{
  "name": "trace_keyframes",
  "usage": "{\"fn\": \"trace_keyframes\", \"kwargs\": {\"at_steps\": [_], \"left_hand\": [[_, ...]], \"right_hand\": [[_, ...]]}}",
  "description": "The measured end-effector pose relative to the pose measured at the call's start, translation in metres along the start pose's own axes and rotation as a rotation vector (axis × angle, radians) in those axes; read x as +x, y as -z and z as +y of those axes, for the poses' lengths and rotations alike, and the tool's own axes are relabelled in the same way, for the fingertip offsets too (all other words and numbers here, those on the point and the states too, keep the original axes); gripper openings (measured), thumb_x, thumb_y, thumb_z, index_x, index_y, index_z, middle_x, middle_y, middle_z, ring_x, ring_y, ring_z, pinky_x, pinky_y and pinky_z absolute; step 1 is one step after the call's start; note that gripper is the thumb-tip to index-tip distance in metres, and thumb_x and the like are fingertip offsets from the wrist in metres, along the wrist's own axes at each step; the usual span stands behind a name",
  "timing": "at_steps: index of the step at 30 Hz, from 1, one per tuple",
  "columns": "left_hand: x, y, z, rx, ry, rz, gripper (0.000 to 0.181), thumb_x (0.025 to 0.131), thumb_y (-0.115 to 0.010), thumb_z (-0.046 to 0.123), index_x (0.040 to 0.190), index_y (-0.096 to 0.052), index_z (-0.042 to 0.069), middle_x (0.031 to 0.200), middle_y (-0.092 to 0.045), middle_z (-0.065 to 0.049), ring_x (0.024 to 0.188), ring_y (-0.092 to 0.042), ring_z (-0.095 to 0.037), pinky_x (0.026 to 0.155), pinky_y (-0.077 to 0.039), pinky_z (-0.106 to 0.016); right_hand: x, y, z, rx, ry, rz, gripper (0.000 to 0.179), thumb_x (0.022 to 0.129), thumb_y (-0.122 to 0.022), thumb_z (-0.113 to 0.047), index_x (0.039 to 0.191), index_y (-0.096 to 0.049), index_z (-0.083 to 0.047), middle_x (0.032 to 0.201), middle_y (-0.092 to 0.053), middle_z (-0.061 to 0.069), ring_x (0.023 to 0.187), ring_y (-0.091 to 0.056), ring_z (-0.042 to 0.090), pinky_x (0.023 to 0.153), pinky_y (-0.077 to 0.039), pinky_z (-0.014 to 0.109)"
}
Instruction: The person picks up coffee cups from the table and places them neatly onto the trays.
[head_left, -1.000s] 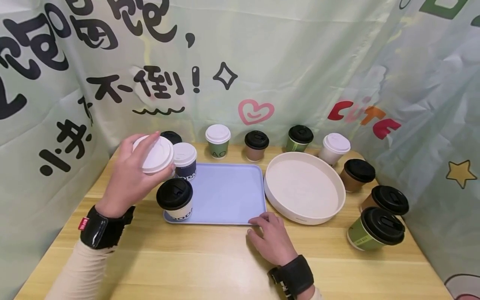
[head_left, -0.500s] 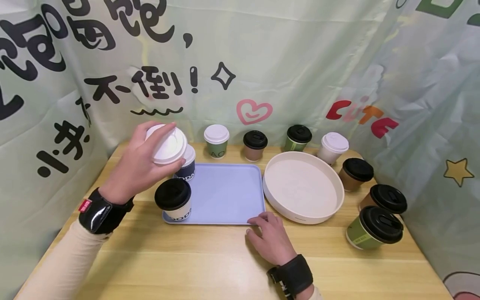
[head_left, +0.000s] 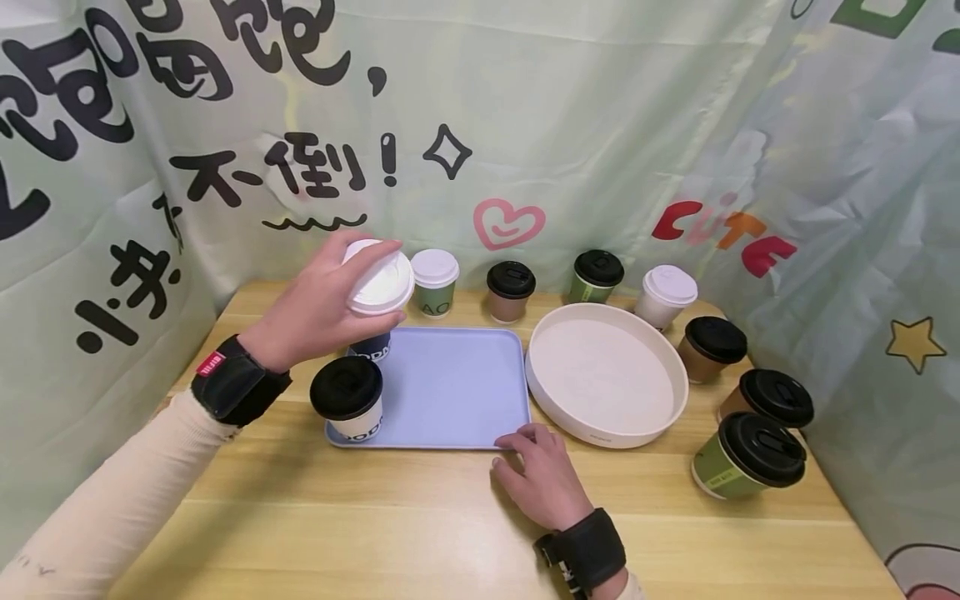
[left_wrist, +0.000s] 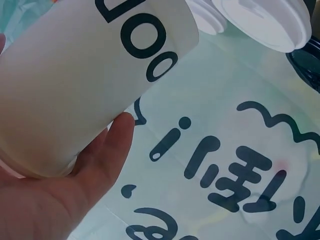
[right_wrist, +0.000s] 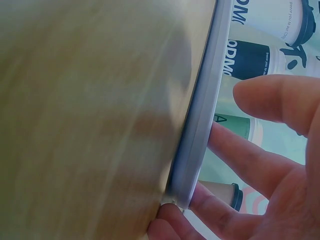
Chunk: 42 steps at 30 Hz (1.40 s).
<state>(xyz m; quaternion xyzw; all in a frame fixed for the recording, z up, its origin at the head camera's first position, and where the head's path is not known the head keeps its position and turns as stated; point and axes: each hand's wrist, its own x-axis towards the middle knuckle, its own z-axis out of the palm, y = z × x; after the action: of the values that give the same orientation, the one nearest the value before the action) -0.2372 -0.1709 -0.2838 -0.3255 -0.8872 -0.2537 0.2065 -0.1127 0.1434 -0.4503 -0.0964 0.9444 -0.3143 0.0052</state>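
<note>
My left hand [head_left: 318, 308] holds a white-lidded paper cup [head_left: 382, 279] above the back left of the lavender tray [head_left: 457, 387]. In the left wrist view this cup's white side [left_wrist: 95, 75] with large black letters shows tilted, the thumb lying along it. Below the hand, a navy cup [head_left: 372, 346] on the tray is partly hidden. A white cup with a black lid [head_left: 347, 396] stands at the tray's front left corner. My right hand [head_left: 543, 475] rests its fingertips on the tray's near edge at the right corner; its thumb [right_wrist: 265, 97] is off the rim.
A round cream tray [head_left: 607, 375] stands right of the lavender one. Behind are a green cup [head_left: 435, 283], a brown cup [head_left: 512, 292] and more lidded cups. Several black-lidded cups, one green [head_left: 750, 458], line the right side. A printed curtain [head_left: 600, 125] backs the table.
My left hand has carried the white-lidded cup to the right and a little farther back, now over the navy cup. The right hand and the tray have stayed in place.
</note>
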Motion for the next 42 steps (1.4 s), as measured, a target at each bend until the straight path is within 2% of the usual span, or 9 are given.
{"fn": "trace_keyframes", "kwargs": {"at_steps": [7, 14, 17, 23, 30, 34, 42], "left_hand": [[0.005, -0.006, -0.002, -0.061, 0.050, -0.031, 0.080, 0.084, -0.086, 0.032, 0.154, -0.049, 0.016, 0.148, -0.040, -0.023, 0.125, -0.045, -0.037, 0.094, -0.047, -0.055], [0.010, -0.014, 0.001, -0.115, 0.075, -0.077, 0.080, 0.086, -0.084, 0.036, 0.155, -0.048, 0.017, 0.150, -0.039, -0.021, 0.125, -0.046, -0.035, 0.095, -0.047, -0.051], [0.013, -0.017, 0.001, -0.103, 0.082, -0.095, 0.080, 0.086, -0.084, 0.039, 0.155, -0.048, 0.018, 0.149, -0.041, -0.019, 0.128, -0.044, -0.034, 0.094, -0.046, -0.052], [0.019, -0.023, 0.002, -0.050, 0.112, -0.179, 0.082, 0.085, -0.083, 0.046, 0.154, -0.050, 0.019, 0.151, -0.044, -0.015, 0.129, -0.038, -0.036, 0.094, -0.040, -0.052], [0.026, -0.030, -0.001, -0.004, 0.111, -0.199, 0.094, 0.080, -0.086, 0.049, 0.155, -0.045, 0.010, 0.152, -0.047, -0.014, 0.130, -0.038, -0.033, 0.103, -0.029, -0.050], [0.030, -0.032, -0.001, -0.030, 0.133, -0.238, 0.097, 0.081, -0.086, 0.046, 0.156, -0.039, 0.005, 0.153, -0.046, -0.017, 0.133, -0.038, -0.033, 0.106, -0.031, -0.051], [0.035, -0.035, -0.005, -0.048, 0.148, -0.307, 0.090, 0.082, -0.083, 0.035, 0.155, -0.040, 0.003, 0.149, -0.045, -0.020, 0.128, -0.041, -0.035, 0.102, -0.040, -0.051]], "right_hand": [[0.001, 0.000, 0.001, -0.012, 0.007, 0.006, 0.024, 0.096, -0.068, -0.027, 0.114, -0.076, -0.013, 0.122, -0.059, 0.015, 0.118, -0.050, 0.041, 0.098, -0.043, 0.055], [0.001, -0.001, 0.001, -0.017, 0.016, 0.012, 0.024, 0.095, -0.068, -0.026, 0.114, -0.076, -0.012, 0.121, -0.059, 0.016, 0.119, -0.049, 0.042, 0.098, -0.043, 0.055], [0.001, 0.000, 0.001, -0.017, 0.021, 0.017, 0.024, 0.095, -0.068, -0.025, 0.114, -0.076, -0.012, 0.121, -0.059, 0.016, 0.119, -0.049, 0.042, 0.097, -0.043, 0.055], [0.001, -0.001, 0.003, -0.014, 0.018, 0.013, 0.024, 0.096, -0.068, -0.026, 0.114, -0.076, -0.012, 0.121, -0.059, 0.016, 0.119, -0.049, 0.043, 0.098, -0.043, 0.055], [0.002, -0.001, 0.003, -0.012, 0.023, 0.016, 0.024, 0.096, -0.067, -0.027, 0.114, -0.076, -0.013, 0.121, -0.059, 0.016, 0.118, -0.049, 0.042, 0.097, -0.043, 0.054], [0.002, -0.001, 0.003, -0.011, 0.020, 0.015, 0.024, 0.096, -0.068, -0.026, 0.113, -0.076, -0.013, 0.121, -0.060, 0.016, 0.118, -0.049, 0.041, 0.097, -0.043, 0.054], [0.002, -0.001, 0.002, -0.014, 0.015, 0.007, 0.024, 0.096, -0.068, -0.026, 0.114, -0.076, -0.012, 0.121, -0.059, 0.016, 0.118, -0.049, 0.041, 0.097, -0.043, 0.054]]}}
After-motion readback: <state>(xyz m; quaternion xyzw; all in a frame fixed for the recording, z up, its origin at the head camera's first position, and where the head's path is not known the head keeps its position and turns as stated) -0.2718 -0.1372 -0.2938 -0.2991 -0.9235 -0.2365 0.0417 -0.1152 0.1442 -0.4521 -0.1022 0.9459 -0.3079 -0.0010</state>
